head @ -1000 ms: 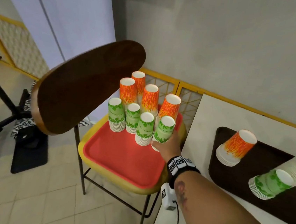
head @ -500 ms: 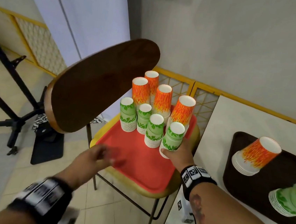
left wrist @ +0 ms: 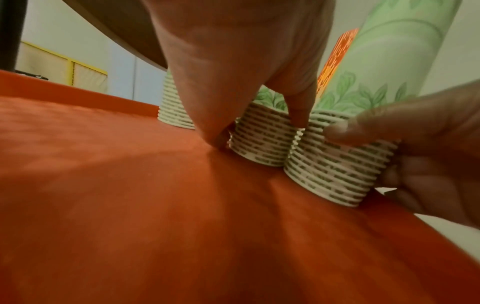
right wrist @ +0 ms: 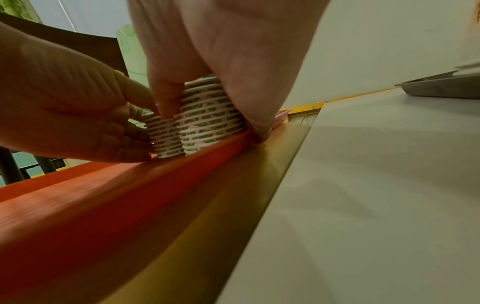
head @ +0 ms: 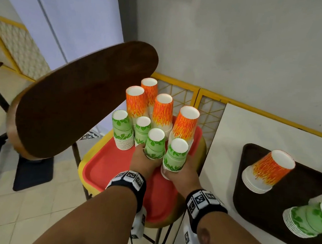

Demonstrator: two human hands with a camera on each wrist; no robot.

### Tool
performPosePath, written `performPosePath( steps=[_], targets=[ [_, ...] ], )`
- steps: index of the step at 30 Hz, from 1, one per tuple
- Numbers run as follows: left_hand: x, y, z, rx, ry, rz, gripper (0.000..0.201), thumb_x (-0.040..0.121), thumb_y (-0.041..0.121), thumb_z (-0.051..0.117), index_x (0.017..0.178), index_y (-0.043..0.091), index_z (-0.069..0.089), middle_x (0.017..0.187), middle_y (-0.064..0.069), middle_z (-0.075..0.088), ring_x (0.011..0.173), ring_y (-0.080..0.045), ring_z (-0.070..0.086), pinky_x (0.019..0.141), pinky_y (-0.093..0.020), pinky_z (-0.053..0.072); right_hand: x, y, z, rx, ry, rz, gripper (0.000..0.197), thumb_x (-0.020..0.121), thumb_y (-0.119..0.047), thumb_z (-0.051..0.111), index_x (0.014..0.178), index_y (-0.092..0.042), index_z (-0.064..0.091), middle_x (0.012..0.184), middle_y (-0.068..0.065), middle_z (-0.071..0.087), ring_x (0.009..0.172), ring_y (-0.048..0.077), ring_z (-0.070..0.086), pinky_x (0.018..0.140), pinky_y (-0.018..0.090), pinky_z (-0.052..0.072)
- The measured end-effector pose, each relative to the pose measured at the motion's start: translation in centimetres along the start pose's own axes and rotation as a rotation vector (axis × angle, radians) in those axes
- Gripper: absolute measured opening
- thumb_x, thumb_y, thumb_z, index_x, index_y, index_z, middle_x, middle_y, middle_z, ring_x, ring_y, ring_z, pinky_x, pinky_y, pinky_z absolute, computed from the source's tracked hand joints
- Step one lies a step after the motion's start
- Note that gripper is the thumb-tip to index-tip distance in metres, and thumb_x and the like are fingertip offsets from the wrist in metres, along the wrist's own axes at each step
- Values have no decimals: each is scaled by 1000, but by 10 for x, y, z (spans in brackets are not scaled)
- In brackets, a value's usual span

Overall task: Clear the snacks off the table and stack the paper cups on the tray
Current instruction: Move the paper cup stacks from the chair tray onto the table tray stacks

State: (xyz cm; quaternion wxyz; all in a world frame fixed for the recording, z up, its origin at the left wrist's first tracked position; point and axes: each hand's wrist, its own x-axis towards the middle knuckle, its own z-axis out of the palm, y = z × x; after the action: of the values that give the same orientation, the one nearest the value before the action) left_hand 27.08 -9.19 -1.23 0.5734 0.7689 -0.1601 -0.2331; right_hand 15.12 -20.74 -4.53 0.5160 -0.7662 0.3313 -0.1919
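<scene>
The left hand (head: 143,163) has now joined the right hand (head: 180,173); each grips a green cup stack (head: 175,155) at the red tray's (head: 107,168) right edge, tidying rows.

Left hand (head: 145,165) and right hand (head: 183,173): fingertips hidden behind green cup stacks (head: 174,156) in head view. Lower rims of rear orange cup stacks (head: 162,112) blocked by green ones in front. Green stack on dark tray (head: 257,203) cut by right frame edge. Tall pale stack beside it mostly out of frame. Red tray (head: 102,165) near edge under forearms. Tabletop (right wrist: 376,185) cropped in right wrist view.
</scene>
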Motion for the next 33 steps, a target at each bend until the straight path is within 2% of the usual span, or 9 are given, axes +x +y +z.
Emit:
performPosePath(
  steps=[4, 9, 12, 14, 18, 22, 29, 31, 33],
  targets=[
    [2, -9, -1, 25, 25, 38, 64, 46, 47, 90, 101, 33, 60, 103, 6, 73, 94, -13, 71, 88, -42, 58, -2, -3, -1, -4, -8, 5, 77, 62, -55, 84, 127, -27, 54, 114, -13, 68, 102, -1, 67, 92, 34, 58],
    [2, -12, 0, 23, 7, 32, 77, 41, 53, 90, 106, 29, 55, 106, 0, 70, 96, -15, 69, 90, -47, 57, -8, -7, -2, -5, 5, 15, 77, 60, -54, 85, 125, -30, 52, 112, -13, 69, 102, 2, 68, 91, 35, 58],
    [-3, -5, -1, -6, -37, 65, 76, 46, 47, 88, 112, 36, 53, 110, 6, 69, 101, -12, 68, 93, -41, 55, -14, -14, -4, -1, -2, 5, 78, 58, -49, 86, 125, -29, 49, 113, -13, 67, 103, 3, 67, 91, 34, 57],
    [0, -7, -1, 34, -34, 109, 73, 52, 42, 89, 117, 42, 56, 110, 8, 71, 103, -15, 70, 93, -45, 55, -18, -15, -6, 6, -19, 10, 81, 58, -47, 86, 127, -28, 48, 115, -13, 66, 105, 3, 65, 93, 31, 55],
    [22, -30, -2, 73, -37, 127, 72, 61, 58, 87, 126, 43, 60, 116, 6, 71, 109, -19, 68, 93, -49, 55, -26, -18, -12, -3, -69, 16, 83, 57, -43, 84, 130, -34, 46, 118, -17, 65, 108, 0, 63, 94, 27, 51],
    [8, -4, -1, 102, -40, 100, 57, 57, 49, 84, 108, 39, 61, 106, 11, 71, 101, -12, 69, 93, -38, 55, -36, -23, -14, 10, -98, 35, 82, 60, -33, 85, 133, -33, 46, 119, -18, 64, 107, -5, 61, 89, 17, 45],
    [5, 4, 4, 105, 60, 52, 64, 66, 26, 89, 108, 14, 43, 90, 3, 64, 85, -18, 66, 79, -34, 52, -41, -29, -15, -1, -97, 62, 79, 66, -26, 86, 133, -32, 45, 114, -20, 62, 97, -17, 55, 78, 4, 38],
    [9, -3, 4, 99, 69, 81, 64, 62, 28, 89, 109, 12, 48, 89, 0, 68, 80, -14, 69, 75, -34, 56, -41, -31, -14, -3, -93, 65, 78, 67, -25, 86, 134, -31, 45, 113, -21, 62, 95, -19, 55, 75, 0, 38],
    [14, -9, 6, 123, 26, 136, 41, 61, 26, 84, 91, 13, 59, 75, -1, 69, 65, -11, 66, 65, -32, 58, -41, -31, -13, -1, -76, 72, 76, 68, -25, 86, 132, -30, 47, 113, -20, 63, 94, -20, 55, 73, -2, 38]
  ],
)
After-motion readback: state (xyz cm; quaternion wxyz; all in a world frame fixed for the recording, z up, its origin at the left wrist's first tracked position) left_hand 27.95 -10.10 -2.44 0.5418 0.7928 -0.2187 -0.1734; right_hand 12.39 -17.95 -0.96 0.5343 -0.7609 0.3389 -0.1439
